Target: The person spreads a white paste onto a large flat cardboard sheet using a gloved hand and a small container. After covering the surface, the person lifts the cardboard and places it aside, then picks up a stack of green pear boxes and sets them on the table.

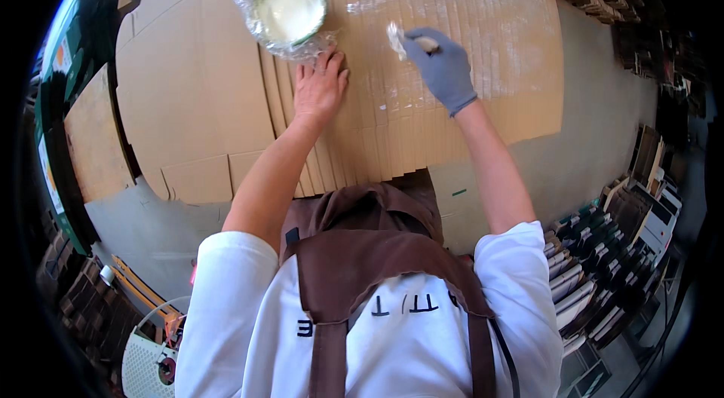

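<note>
- While its fingers are curled shut, the gloved right hand grips a brush, whose whitish tip touches the fanned cardboard sheets.
- Bare and spread flat, the left hand presses palm-down on the same cardboard sheets, clasping nothing, its fingertips just below the bowl.
- White smears of paste streak the cardboard sheets around and beyond the brush.
- Lined with crinkled clear plastic, the green-rimmed bowl sits on the cardboard sheets, up and left of the brush, and holds creamy white paste.
- Stacked flat packs lie on the floor, well right of the cardboard sheets.
</note>
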`<act>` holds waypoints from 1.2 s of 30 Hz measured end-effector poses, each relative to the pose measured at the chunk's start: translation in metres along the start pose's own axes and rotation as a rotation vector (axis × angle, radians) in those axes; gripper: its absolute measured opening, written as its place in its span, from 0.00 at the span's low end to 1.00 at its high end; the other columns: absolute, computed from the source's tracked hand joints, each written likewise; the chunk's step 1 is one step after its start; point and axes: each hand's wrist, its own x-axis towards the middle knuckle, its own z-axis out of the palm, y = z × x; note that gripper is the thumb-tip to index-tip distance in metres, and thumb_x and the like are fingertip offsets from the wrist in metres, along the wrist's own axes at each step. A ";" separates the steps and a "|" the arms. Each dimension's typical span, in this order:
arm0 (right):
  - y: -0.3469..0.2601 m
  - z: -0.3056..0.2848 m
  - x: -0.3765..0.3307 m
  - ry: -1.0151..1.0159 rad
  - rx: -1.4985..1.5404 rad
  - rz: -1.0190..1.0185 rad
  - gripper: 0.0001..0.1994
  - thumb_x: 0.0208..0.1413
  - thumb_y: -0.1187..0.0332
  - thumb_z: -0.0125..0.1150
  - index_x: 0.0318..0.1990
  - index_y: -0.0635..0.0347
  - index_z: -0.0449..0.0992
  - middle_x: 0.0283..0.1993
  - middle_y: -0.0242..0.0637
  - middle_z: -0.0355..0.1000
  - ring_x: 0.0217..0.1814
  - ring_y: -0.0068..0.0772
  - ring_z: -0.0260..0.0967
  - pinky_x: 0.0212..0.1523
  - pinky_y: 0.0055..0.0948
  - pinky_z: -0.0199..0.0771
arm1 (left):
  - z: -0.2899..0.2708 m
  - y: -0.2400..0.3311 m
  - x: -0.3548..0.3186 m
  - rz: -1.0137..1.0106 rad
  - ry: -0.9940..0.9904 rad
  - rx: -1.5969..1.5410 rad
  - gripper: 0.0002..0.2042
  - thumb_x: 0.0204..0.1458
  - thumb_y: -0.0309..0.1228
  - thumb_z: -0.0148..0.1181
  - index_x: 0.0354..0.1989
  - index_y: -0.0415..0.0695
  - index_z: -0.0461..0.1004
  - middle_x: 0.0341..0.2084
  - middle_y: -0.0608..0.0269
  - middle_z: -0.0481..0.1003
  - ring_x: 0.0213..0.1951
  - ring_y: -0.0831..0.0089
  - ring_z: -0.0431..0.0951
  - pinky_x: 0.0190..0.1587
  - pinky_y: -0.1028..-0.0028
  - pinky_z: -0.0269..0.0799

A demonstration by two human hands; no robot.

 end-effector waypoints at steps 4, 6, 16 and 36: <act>0.014 -0.005 -0.022 0.133 0.327 0.186 0.10 0.56 0.65 0.62 0.42 0.60 0.79 0.38 0.35 0.78 0.37 0.26 0.75 0.39 0.26 0.75 | -0.005 -0.003 0.003 0.095 0.050 -0.038 0.19 0.59 0.38 0.52 0.58 0.49 0.66 0.61 0.61 0.63 0.60 0.56 0.63 0.62 0.56 0.54; 0.001 -0.017 -0.038 0.198 0.516 0.256 0.10 0.57 0.69 0.61 0.43 0.64 0.78 0.39 0.34 0.77 0.39 0.23 0.75 0.40 0.24 0.76 | -0.006 -0.007 -0.007 0.143 0.066 -0.089 0.18 0.58 0.37 0.52 0.56 0.48 0.67 0.60 0.61 0.64 0.60 0.56 0.63 0.62 0.57 0.55; -0.104 -0.002 -0.024 0.154 0.722 0.053 0.12 0.59 0.70 0.61 0.45 0.70 0.76 0.42 0.38 0.76 0.41 0.26 0.75 0.45 0.25 0.79 | -0.049 -0.072 -0.026 -0.534 0.063 -1.311 0.25 0.60 0.37 0.56 0.62 0.42 0.59 0.52 0.54 0.70 0.49 0.69 0.75 0.52 0.70 0.70; -0.130 0.120 0.063 -0.033 -0.002 -0.161 0.11 0.52 0.58 0.61 0.37 0.53 0.80 0.40 0.41 0.77 0.38 0.48 0.75 0.40 0.40 0.75 | -0.059 -0.051 0.035 -0.598 0.052 -2.017 0.38 0.52 0.19 0.56 0.69 0.55 0.44 0.55 0.58 0.66 0.52 0.62 0.74 0.52 0.59 0.74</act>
